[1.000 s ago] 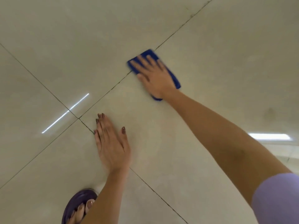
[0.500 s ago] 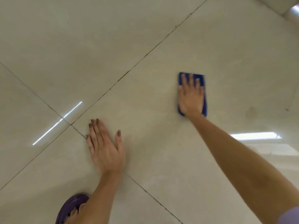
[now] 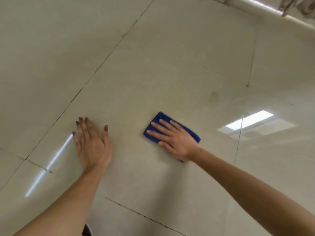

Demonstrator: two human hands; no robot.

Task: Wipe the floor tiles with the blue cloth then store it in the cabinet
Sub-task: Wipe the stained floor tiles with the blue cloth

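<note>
A folded blue cloth point(image 3: 156, 124) lies flat on a large pale floor tile point(image 3: 170, 74) in the middle of the view. My right hand point(image 3: 173, 138) presses down on the cloth with straight, spread fingers and covers most of it. To its left, my left hand point(image 3: 91, 143) rests flat on the same tile, fingers straight and pointing away from me. The cabinet is out of view.
Dark grout lines point(image 3: 102, 63) cross the glossy floor. A faint round stain point(image 3: 214, 97) marks the tile beyond the cloth. A pale ledge or baseboard point(image 3: 265, 10) runs along the top right corner. Ceiling lights point(image 3: 247, 122) reflect on the right.
My right hand has slid the cloth toward me and leftward, closer to my left hand. The view has tilted up, bringing the ledge into sight; my left hand stays planted.
</note>
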